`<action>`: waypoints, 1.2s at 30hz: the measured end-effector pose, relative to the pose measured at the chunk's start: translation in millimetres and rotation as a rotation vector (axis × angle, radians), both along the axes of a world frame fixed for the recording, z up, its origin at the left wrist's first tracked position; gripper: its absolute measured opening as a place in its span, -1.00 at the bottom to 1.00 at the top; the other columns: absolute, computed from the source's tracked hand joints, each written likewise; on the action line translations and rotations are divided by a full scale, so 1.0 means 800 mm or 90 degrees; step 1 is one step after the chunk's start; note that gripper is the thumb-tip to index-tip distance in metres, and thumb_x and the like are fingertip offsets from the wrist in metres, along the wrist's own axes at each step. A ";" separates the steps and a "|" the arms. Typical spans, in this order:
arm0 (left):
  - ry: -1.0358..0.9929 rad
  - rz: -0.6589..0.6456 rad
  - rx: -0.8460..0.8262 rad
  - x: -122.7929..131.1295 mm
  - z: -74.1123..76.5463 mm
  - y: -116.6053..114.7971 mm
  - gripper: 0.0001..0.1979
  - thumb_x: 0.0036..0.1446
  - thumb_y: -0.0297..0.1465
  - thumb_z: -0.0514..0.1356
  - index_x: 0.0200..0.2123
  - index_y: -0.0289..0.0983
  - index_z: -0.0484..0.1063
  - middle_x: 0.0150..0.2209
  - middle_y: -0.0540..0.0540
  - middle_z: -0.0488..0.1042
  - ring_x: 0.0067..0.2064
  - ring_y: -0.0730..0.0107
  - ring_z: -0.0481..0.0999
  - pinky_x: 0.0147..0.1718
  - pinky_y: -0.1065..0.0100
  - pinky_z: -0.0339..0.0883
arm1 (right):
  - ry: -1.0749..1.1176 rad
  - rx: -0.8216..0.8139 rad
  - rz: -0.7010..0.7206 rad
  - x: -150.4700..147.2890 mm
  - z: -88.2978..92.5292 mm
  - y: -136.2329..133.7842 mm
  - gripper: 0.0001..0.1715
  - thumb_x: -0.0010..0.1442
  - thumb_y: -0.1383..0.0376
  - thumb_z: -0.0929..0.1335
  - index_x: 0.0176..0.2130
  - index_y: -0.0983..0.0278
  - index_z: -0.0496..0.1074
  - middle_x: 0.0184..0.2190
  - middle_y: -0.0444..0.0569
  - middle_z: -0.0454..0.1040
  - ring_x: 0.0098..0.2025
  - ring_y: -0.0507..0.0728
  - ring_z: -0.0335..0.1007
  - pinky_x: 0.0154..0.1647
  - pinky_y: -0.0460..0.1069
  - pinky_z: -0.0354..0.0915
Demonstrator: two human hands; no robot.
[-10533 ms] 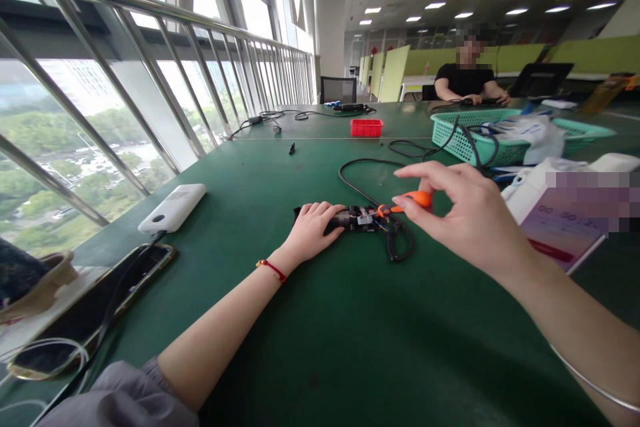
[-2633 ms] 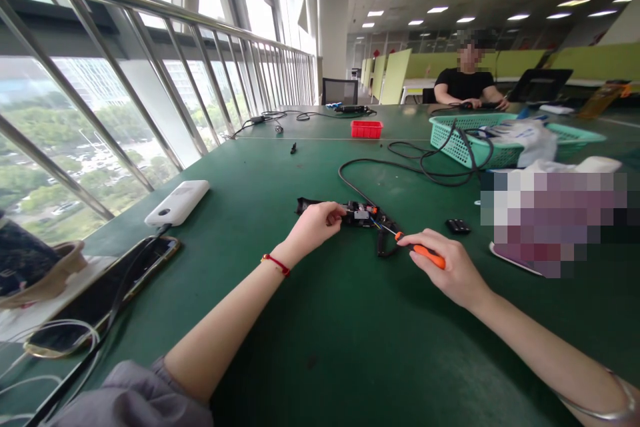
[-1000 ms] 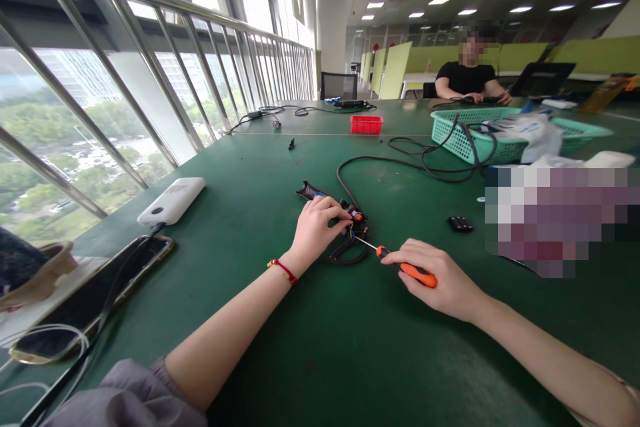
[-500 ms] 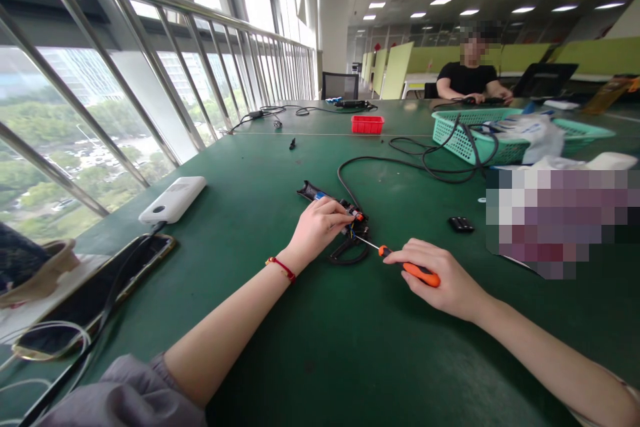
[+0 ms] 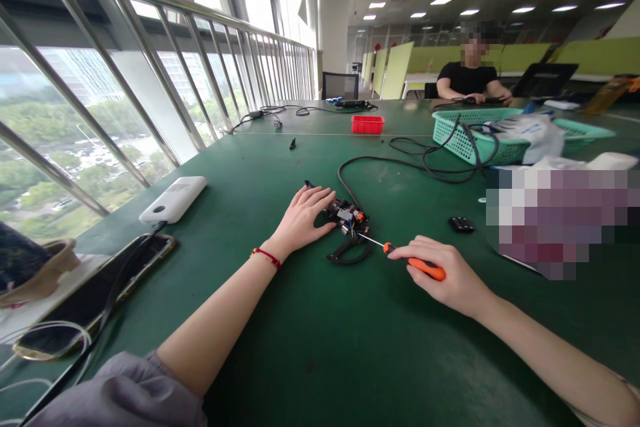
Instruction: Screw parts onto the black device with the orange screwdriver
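Note:
A small opened black device [image 5: 347, 218] with bare wires and parts lies on the green table [image 5: 350, 347]; a black cable [image 5: 380, 163] runs from it toward the basket. My left hand [image 5: 301, 219] lies flat on the device's left end, fingers spread, pressing it down. My right hand [image 5: 443, 275] grips an orange-handled screwdriver [image 5: 413, 262], and its thin metal tip touches the exposed parts at the device's right end. A small black piece [image 5: 461, 224] lies apart, to the right of the device.
A white power bank [image 5: 173, 199] and a phone [image 5: 95, 293] lie at the left by the railing. A red tray [image 5: 367, 125] and a teal basket [image 5: 480, 137] stand farther back. Another person [image 5: 470, 77] sits at the far end. A blurred-out area covers the right.
My left hand has slid left along the device and flattened, uncovering the wired middle part. The screwdriver and my right hand have barely moved. Earlier the device was turned on the table.

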State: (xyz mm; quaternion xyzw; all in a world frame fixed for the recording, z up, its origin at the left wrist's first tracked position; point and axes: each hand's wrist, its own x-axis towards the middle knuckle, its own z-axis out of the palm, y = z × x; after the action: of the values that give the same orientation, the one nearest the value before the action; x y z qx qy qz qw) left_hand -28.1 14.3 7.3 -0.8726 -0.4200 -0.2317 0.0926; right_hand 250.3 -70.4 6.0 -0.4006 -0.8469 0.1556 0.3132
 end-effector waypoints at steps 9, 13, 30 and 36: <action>-0.016 0.079 0.018 0.016 -0.004 -0.001 -0.59 0.10 -0.25 0.19 0.03 -0.19 0.32 -0.01 -0.11 0.36 0.03 0.16 0.26 0.09 0.11 0.09 | 0.007 0.015 -0.109 0.005 0.001 0.003 -0.73 0.07 0.38 0.27 -0.24 0.20 0.49 -0.36 -0.07 0.51 -0.41 0.07 0.37 -0.38 -0.01 0.32; -0.041 0.095 0.010 0.027 -0.005 -0.006 -0.60 0.06 -0.20 0.22 -0.04 -0.19 0.34 -0.07 -0.13 0.34 0.01 0.13 0.26 0.04 0.10 0.13 | 0.037 -0.007 -0.163 0.010 0.002 0.007 -0.77 0.08 0.33 0.27 -0.27 0.20 0.49 -0.43 -0.09 0.48 -0.55 0.03 0.31 -0.54 -0.05 0.24; -0.043 0.073 0.006 0.032 -0.008 -0.006 -0.56 0.01 -0.20 0.26 -0.05 -0.24 0.34 -0.15 -0.13 0.32 -0.11 0.18 0.30 -0.10 0.19 0.21 | 0.317 0.045 -0.129 -0.016 -0.001 -0.015 -0.88 0.13 0.30 0.33 -0.25 0.23 0.32 -0.49 -0.14 0.44 -0.47 0.02 0.45 -0.43 -0.10 0.40; -0.045 0.071 -0.004 0.035 -0.008 -0.007 -0.56 0.04 -0.22 0.24 -0.02 -0.25 0.34 -0.15 -0.12 0.30 -0.13 0.22 0.35 -0.12 0.21 0.25 | 0.300 0.089 -0.135 -0.012 -0.002 -0.018 -0.88 0.13 0.32 0.32 -0.25 0.23 0.33 -0.46 -0.14 0.46 -0.47 0.03 0.47 -0.43 -0.10 0.40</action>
State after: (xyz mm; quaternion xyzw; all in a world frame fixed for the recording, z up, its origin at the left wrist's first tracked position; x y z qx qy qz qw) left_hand 0.1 8.4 1.0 -0.8393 -0.4717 -0.2558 0.0875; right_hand 240.7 -84.6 4.0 -0.4172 -0.7126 0.1517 0.5433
